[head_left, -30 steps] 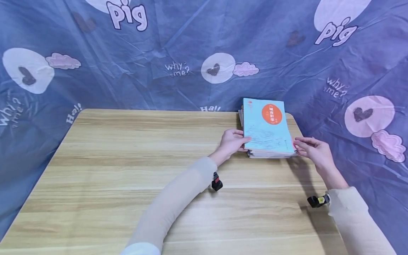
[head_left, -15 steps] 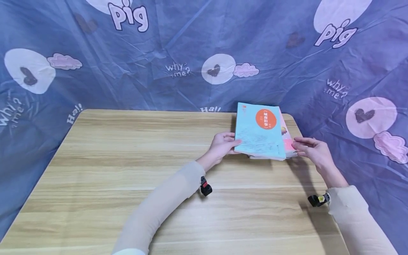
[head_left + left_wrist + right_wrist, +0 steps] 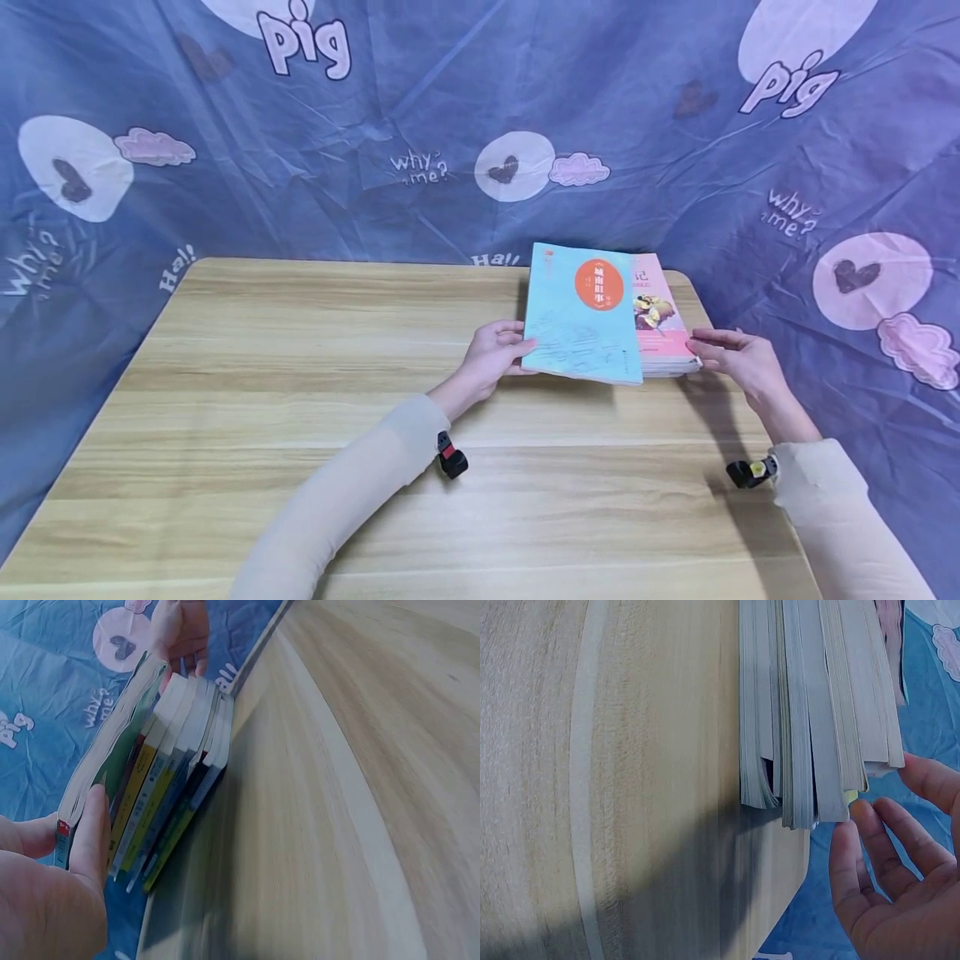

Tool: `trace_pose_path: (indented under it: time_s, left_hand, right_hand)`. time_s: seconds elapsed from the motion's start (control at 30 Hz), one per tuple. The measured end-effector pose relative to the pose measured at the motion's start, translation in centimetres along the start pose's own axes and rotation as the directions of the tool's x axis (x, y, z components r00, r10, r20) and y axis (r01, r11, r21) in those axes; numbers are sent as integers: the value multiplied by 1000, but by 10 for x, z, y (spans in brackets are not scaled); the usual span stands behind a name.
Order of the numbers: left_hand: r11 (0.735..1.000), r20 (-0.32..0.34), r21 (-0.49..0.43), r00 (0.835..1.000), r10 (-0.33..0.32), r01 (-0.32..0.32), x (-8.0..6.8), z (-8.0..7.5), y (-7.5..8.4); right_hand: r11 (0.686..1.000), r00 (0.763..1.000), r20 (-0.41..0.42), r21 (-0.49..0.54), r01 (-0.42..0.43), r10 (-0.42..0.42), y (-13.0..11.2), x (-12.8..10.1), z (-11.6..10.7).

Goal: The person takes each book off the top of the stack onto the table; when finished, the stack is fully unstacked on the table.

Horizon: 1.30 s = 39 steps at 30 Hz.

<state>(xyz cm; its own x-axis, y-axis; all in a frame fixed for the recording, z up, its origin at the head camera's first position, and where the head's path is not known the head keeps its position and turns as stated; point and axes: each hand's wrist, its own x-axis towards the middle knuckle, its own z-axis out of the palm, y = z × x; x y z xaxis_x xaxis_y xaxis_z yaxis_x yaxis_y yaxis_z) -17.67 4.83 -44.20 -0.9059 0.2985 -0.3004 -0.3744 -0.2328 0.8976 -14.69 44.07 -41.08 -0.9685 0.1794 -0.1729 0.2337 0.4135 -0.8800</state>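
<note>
My left hand [image 3: 491, 358] pinches a light blue book [image 3: 573, 333] with an orange circle by its left edge, thumb on the cover and fingers beneath. The book is raised and slightly tilted, overlapping the left part of a book stack. On top of that stack lies a pink book [image 3: 663, 333], partly covered by the blue one. In the left wrist view, a gap shows between the held book [image 3: 112, 742] and the stack [image 3: 176, 765]. My right hand [image 3: 742, 362] touches the stack's right side near its front corner, fingertips [image 3: 846, 832] against the book edges.
The stack of several books stands near the back right corner of the wooden table [image 3: 300, 400]. A blue printed cloth [image 3: 420, 100] hangs behind the table and along its sides. Each wrist bears a small black camera, such as the left wrist camera [image 3: 452, 460].
My left hand has lifted the blue book off the stack and moved it left and slightly toward me, uncovering part of the pink book. The right hand has stayed at the stack's side.
</note>
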Motion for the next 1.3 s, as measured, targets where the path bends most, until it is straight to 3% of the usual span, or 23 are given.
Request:
trace_pose_path:
  time_s: [0.43, 0.67, 0.87, 1.13, 1.3]
  left_hand:
    - [1000, -108, -30, 994, -3, 0, -5, -43, 2]
    - [1000, -148, 9, 989, -26, 28, 1, -56, -9]
    - [999, -141, 14, 989, -48, 50, 5, -58, -19]
    - [997, -153, 50, 987, -45, 53, 12, -56, -19]
    - [996, -155, 67, 987, -49, 60, 15, -57, -18]
  right_hand:
    - [993, 998, 55, 115, -26, 20, 6, 5, -3]
    - [998, 999, 36, 44, -34, 32, 5, 2, -4]
    - [999, 999, 33, 23, -43, 42, 4, -1, -2]
    - [994, 999, 46, 105, -25, 20, 7, 0, -2]
    - [996, 999, 42, 91, -20, 17, 6, 1, -1]
